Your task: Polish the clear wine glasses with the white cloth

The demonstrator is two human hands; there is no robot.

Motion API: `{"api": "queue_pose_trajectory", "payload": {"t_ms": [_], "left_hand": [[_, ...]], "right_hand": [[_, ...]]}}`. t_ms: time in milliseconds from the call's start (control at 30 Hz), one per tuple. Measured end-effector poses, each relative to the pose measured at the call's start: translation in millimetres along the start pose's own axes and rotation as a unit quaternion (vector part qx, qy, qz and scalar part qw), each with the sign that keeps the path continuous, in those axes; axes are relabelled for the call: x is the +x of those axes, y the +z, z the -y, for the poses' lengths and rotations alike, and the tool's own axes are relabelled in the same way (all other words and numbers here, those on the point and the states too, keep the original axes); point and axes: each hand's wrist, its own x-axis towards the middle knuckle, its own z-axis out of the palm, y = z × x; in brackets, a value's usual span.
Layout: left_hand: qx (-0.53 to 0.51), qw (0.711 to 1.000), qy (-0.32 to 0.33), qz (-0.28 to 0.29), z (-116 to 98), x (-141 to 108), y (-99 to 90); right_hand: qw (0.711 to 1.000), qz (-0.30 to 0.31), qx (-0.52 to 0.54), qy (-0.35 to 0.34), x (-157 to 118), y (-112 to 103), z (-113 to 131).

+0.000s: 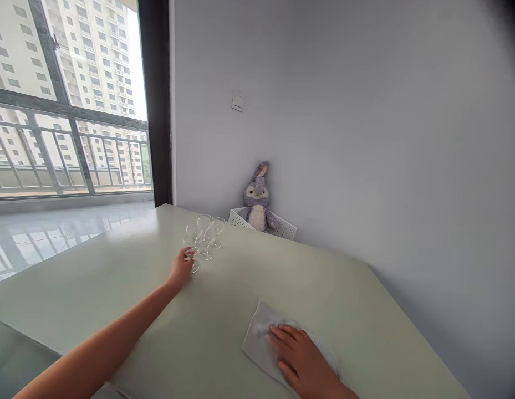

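Several clear stemmed glasses stand in a cluster on the pale green table (224, 293), left of centre near its far side. My left hand (182, 267) is stretched out to the nearest glass (191, 244), its fingers closed around the stem; the foot of this glass shows at table height. Behind it are the other glasses (205, 235). Closer to me, on the right, my right hand (296, 354) lies palm down on a light grey cloth (257, 338), fingers spread.
Beyond the table's far edge, a plush toy (258, 210) sits in a white perforated basket (284, 226) against the grey wall (344, 138). A large window (70, 100) with a railing outside is at the left.
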Motion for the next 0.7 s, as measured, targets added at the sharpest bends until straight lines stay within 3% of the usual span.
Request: {"api": "queue_pose_trajectory", "payload": {"t_ms": [67, 200, 267, 333, 367, 433, 500, 567, 600, 633, 700], "left_hand": [[0.009, 1.000, 0.000, -0.029, 0, -2, -3.1], [0.021, 0.987, 0.035, -0.157, -3, -6, -12.0], [0.027, 0.970, 0.122, -0.208, -6, -10, -14.9], [0.046, 0.939, 0.269, -0.207, -7, -21, -14.1], [0.059, 0.917, 0.349, -0.183, -7, -30, -11.9], [0.085, 0.870, 0.480, -0.080, -5, -51, -4.1], [0.123, 0.822, 0.548, 0.093, -3, -72, 5.9], [0.181, 0.762, 0.554, 0.281, -3, -86, 14.5], [0.210, 0.738, 0.538, 0.348, -4, -90, 17.4], [0.237, 0.725, 0.514, 0.392, -6, -92, 19.1], [0.271, 0.731, 0.464, 0.421, -9, -90, 19.7]], "right_hand": [[0.999, 0.003, -0.025, -0.042, 4, 0, 1], [0.997, -0.001, -0.038, -0.072, 23, -3, 0], [0.997, -0.005, -0.041, -0.070, 41, -6, -2], [0.996, -0.018, -0.051, -0.069, 65, -6, -7], [0.996, -0.029, -0.058, -0.068, 78, -6, -11], [0.994, -0.049, -0.074, -0.064, 106, -5, -23], [0.993, -0.066, -0.085, -0.046, 132, -4, -39], [0.993, -0.072, -0.094, -0.009, 154, -5, -60], [0.992, -0.073, -0.098, 0.012, 163, -7, -72], [0.992, -0.074, -0.102, 0.032, 170, -10, -85], [0.988, -0.080, -0.110, 0.068, 178, -17, -114]]}}
